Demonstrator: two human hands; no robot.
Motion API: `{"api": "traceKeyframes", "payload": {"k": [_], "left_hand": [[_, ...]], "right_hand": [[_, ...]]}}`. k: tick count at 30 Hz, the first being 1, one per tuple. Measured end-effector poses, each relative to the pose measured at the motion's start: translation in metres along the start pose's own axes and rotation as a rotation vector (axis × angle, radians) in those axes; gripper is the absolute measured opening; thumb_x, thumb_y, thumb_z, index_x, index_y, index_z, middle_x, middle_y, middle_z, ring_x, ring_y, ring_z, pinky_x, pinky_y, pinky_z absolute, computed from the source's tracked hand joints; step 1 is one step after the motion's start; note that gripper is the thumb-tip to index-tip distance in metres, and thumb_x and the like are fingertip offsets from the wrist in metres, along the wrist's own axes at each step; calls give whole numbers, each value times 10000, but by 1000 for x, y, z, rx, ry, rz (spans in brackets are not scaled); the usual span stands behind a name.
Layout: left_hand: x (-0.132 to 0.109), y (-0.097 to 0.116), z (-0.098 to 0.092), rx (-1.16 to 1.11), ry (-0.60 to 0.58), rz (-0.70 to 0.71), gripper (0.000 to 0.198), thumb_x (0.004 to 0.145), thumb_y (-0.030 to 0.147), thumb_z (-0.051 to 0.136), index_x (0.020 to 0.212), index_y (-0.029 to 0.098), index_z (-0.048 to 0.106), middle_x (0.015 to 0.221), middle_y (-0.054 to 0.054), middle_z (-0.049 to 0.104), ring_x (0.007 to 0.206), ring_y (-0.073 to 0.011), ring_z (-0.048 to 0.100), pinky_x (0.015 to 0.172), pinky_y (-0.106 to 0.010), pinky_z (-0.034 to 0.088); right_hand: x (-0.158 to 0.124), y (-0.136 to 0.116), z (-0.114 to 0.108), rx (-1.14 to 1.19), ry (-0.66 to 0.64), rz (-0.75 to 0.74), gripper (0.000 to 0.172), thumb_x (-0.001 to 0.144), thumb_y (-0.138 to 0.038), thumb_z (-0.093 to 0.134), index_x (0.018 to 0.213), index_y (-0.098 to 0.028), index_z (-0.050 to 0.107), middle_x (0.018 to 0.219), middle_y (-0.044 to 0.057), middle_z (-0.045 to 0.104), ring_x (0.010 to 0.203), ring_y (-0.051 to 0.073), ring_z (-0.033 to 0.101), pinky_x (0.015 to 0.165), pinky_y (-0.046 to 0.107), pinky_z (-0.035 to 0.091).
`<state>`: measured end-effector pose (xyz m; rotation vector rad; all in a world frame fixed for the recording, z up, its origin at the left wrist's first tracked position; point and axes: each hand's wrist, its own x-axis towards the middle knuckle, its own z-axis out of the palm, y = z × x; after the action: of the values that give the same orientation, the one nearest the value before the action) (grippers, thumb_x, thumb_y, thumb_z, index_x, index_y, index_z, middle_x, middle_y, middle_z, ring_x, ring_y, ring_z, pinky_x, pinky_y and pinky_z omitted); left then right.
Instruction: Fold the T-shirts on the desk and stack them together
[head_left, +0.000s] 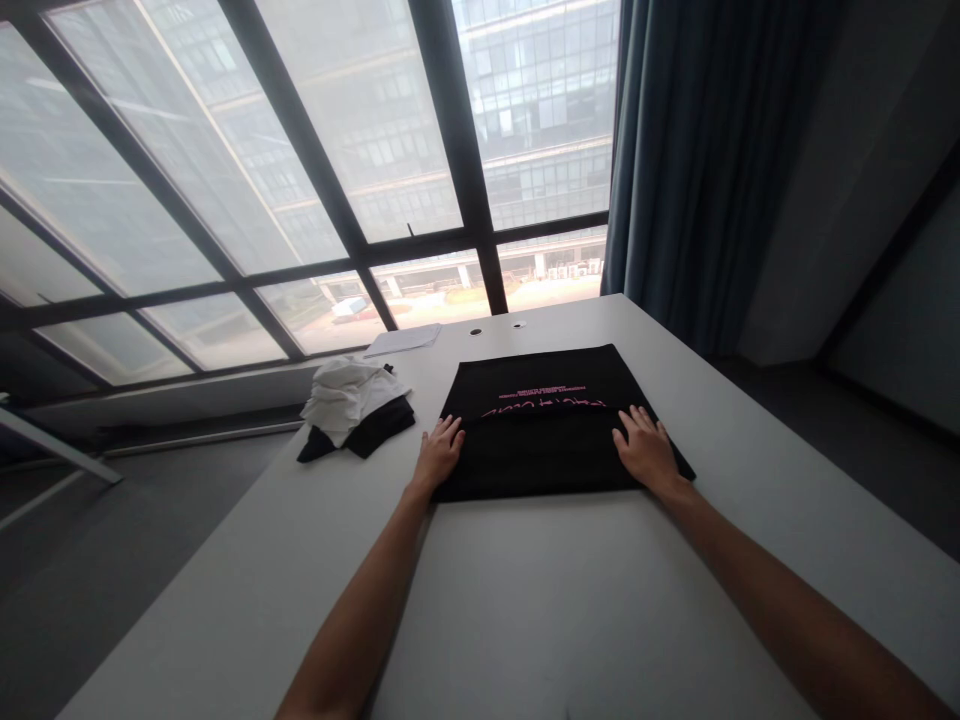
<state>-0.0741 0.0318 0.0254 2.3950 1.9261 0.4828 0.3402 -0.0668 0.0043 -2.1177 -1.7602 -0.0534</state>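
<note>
A black garment (pixel 547 400) with pink lettering lies folded flat in the middle of the white table (pixel 570 600). My left hand (pixel 439 450) rests palm down on its near left corner, fingers spread. My right hand (pixel 645 448) presses flat on its near right side, fingers stretched out toward the pink print. Neither hand holds anything.
A heap of white and black cloth (pixel 352 405) sits on the table's left edge. A white sheet of paper (pixel 403 340) lies at the far edge near two round cable holes (pixel 475 331). Large windows stand behind, with a dark blue curtain (pixel 675 170) at right.
</note>
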Motion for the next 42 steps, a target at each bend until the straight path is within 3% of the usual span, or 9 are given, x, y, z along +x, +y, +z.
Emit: {"api": "traceKeyframes", "payload": {"k": [3,7,12,17,20,24,27,33,42], "left_hand": [[-22,-17,-15,-38,47,138,497,1046,398,358,1481,210,511,1574,-97,445,1493,-252,341,1231,-498,231],[-61,-43,-15,-36,-94,308,532,1045,458,351,1541,278,425,1620,-41,373,1530,-239,251,1236,-492,226],[-81,-57,-13,-85,-117,320,562,1040,478,346,1558,267,400,1658,-26,286,1548,-229,179,1236,-448,245],[-86,-66,-27,-148,-196,343,619,966,504,524,1539,287,435,1641,-38,318,1531,-271,241,1214,-483,297],[-91,-75,-36,-167,-168,352,613,928,500,583,1503,312,486,1604,-41,397,1502,-285,320,1190,-509,347],[-96,-85,-48,-213,-51,365,491,918,558,573,1365,359,615,1506,-29,532,1423,-280,456,1159,-516,416],[-96,-90,-55,-212,-29,397,434,903,576,596,1271,361,674,1409,-32,613,1348,-278,538,1132,-492,461],[-99,-92,-48,-135,-146,439,353,908,351,560,1230,320,702,1353,-31,649,1226,-244,634,1072,-402,516],[-94,-83,-48,-98,-54,440,335,879,259,523,1132,289,741,1209,-30,722,1125,-210,682,1020,-350,544]], "right_hand": [[-15,19,-12,56,54,-138,550,1034,-377,298,1502,-148,476,1617,117,370,1522,248,260,1224,470,216],[-39,54,-17,61,-113,-336,613,1034,-504,324,1565,-204,380,1646,87,307,1539,254,213,1231,522,188],[-51,70,-26,72,-194,-394,642,1031,-545,335,1585,-220,331,1658,101,261,1550,259,165,1234,562,132],[-59,87,-37,74,-269,-410,642,1020,-544,363,1589,-249,320,1660,92,257,1544,265,187,1221,573,173],[-64,108,-40,56,-219,-401,617,1021,-505,364,1574,-231,359,1650,92,290,1534,264,228,1222,556,192],[-65,129,-48,36,-1,-309,537,1018,-398,354,1483,-173,501,1574,116,443,1491,264,338,1209,506,267],[-64,129,-56,50,87,-317,482,1001,-373,396,1407,-189,578,1510,107,525,1436,274,421,1177,468,340],[-67,104,-58,-16,-35,-547,439,898,-216,520,1315,-207,658,1379,103,610,1294,294,535,1116,472,407],[-66,84,-63,-198,5,-592,395,878,-63,471,1143,-185,737,1159,119,708,1066,287,628,1030,467,420]]}}
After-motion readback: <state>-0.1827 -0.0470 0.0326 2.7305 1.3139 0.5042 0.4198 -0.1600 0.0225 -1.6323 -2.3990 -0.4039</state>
